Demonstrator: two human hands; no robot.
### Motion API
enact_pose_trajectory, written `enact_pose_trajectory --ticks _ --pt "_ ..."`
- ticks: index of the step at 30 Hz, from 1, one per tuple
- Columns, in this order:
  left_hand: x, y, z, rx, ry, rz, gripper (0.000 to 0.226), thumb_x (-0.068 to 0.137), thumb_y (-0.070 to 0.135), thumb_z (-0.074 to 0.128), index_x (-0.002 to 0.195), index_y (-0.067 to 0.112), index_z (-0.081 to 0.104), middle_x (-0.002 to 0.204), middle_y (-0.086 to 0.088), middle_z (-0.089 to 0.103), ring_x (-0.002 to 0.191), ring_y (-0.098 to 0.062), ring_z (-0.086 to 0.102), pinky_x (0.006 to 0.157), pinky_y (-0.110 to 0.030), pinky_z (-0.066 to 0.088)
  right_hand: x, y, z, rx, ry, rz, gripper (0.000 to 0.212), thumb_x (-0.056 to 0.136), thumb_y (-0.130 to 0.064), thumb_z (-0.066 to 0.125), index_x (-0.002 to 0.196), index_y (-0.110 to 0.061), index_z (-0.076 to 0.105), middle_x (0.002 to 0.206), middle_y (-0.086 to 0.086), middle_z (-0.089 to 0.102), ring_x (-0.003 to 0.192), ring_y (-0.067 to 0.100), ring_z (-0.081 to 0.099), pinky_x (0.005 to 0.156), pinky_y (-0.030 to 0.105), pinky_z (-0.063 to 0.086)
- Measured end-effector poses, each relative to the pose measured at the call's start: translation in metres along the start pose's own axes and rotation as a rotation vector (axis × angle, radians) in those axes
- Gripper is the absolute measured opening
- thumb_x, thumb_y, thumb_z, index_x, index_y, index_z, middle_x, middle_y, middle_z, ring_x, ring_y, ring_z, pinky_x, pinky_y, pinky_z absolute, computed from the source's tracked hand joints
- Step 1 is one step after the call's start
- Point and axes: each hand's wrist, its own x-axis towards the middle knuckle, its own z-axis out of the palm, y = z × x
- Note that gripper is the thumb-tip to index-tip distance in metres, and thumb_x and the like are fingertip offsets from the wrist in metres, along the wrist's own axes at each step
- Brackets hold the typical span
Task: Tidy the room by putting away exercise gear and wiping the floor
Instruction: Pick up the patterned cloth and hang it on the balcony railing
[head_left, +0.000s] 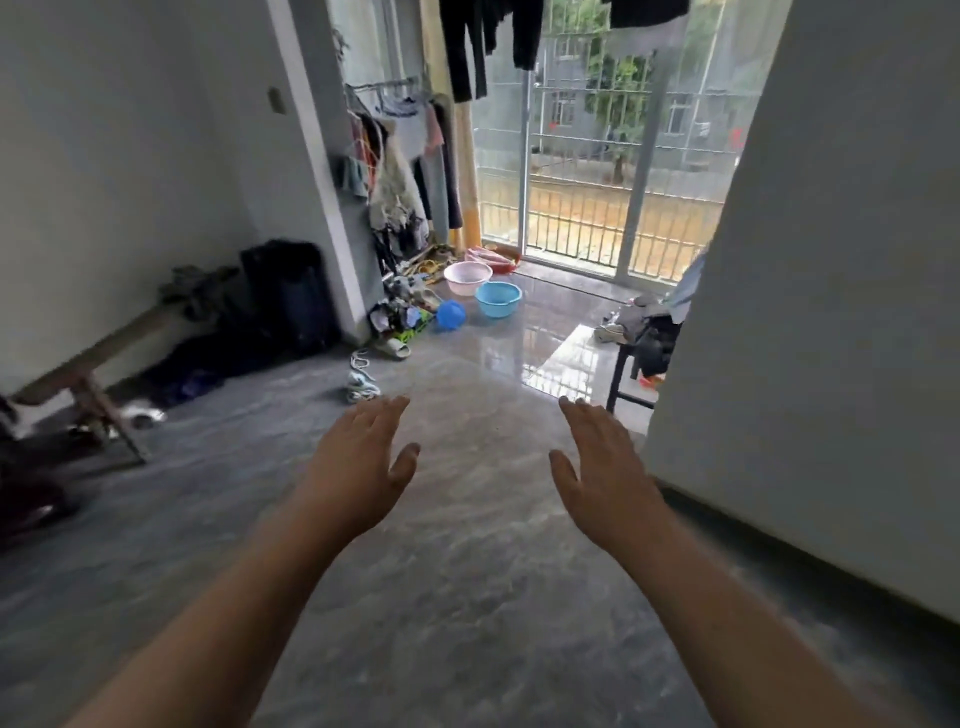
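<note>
My left hand (358, 462) and my right hand (605, 462) are stretched out in front of me over the grey tiled floor (467, 597), both with straight fingers and holding nothing. Ahead of my left hand a pale rope-like item (360, 382) lies on the floor next to a slipper (393, 348). A heap of mixed small things (402, 312) sits by the wall corner further on. I cannot make out any exercise gear or a cloth for certain.
A blue basin (497, 299), a pink basin (467, 278) and a blue ball-like object (451, 315) stand near the balcony door (576, 208). A wooden bench (88, 374) and dark bags (291, 296) line the left wall. A black stool with clothes (641, 343) stands beside the right wall (810, 312).
</note>
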Motion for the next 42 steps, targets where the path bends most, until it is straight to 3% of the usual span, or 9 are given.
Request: enact_pose_trajectory --ticks 5,9,16,20,24,32,42 --pt "0.018 -0.077 0.000 0.011 0.002 -0.155 0.061 0.094 0.036 0.055 0.149 0.016 0.037 0.151 -0.012 0.042 0.138 -0.032 0.037 0.117 -0.044 0.027 0.072 -0.031 0.055 -0.017 -0.126 -0.087 0.062 0.101 -0.041 0.042 0.157 -0.028 0.016 0.164 0.001 0.019 0.151 0.020 0.010 0.121 0.037 0.012" --pt "0.062 -0.128 0.008 0.040 0.022 -0.222 0.064 0.092 0.045 0.046 0.147 0.015 0.038 0.145 -0.016 0.048 0.133 -0.036 0.043 0.113 -0.049 0.033 0.141 -0.046 0.094 0.006 -0.174 -0.134 0.063 0.101 -0.042 0.041 0.157 -0.029 0.015 0.164 -0.001 0.018 0.151 0.019 0.008 0.122 0.039 0.015" --pt "0.156 -0.201 0.014 0.067 0.059 -0.315 0.069 0.090 0.050 0.037 0.148 0.014 0.035 0.146 -0.014 0.047 0.134 -0.031 0.043 0.112 -0.045 0.035 0.277 -0.064 0.147 0.021 -0.267 -0.225 0.064 0.101 -0.038 0.043 0.157 -0.026 0.016 0.163 0.001 0.020 0.151 0.022 0.009 0.123 0.039 0.014" --pt "0.197 -0.238 0.015 0.053 0.063 -0.399 0.063 0.096 0.040 0.049 0.152 0.020 0.028 0.152 -0.010 0.040 0.140 -0.027 0.035 0.115 -0.046 0.031 0.347 -0.084 0.179 0.020 -0.297 -0.255 0.063 0.100 -0.037 0.045 0.157 -0.025 0.018 0.163 0.003 0.022 0.151 0.023 0.012 0.122 0.040 0.015" --pt "0.229 -0.285 0.018 0.052 0.061 -0.441 0.064 0.095 0.043 0.048 0.151 0.019 0.028 0.150 -0.011 0.042 0.139 -0.028 0.036 0.114 -0.047 0.032 0.400 -0.109 0.214 0.014 -0.344 -0.301 0.064 0.100 -0.037 0.045 0.157 -0.024 0.018 0.163 0.003 0.023 0.151 0.023 0.012 0.122 0.039 0.015" --pt "0.291 -0.429 0.026 0.057 0.102 -0.492 0.064 0.096 0.044 0.047 0.151 0.020 0.027 0.151 -0.008 0.040 0.141 -0.025 0.035 0.115 -0.046 0.033 0.510 -0.194 0.317 0.002 -0.352 -0.375 0.064 0.099 -0.038 0.045 0.156 -0.024 0.018 0.162 0.001 0.023 0.150 0.024 0.013 0.121 0.044 0.021" --pt "0.422 -0.649 -0.002 0.024 0.073 -0.469 0.064 0.096 0.049 0.040 0.152 0.023 0.023 0.153 -0.005 0.038 0.143 -0.022 0.031 0.115 -0.047 0.033 0.668 -0.333 0.459 -0.003 -0.358 -0.338 0.065 0.099 -0.037 0.046 0.156 -0.025 0.018 0.162 -0.002 0.023 0.150 0.021 0.012 0.120 0.046 0.023"
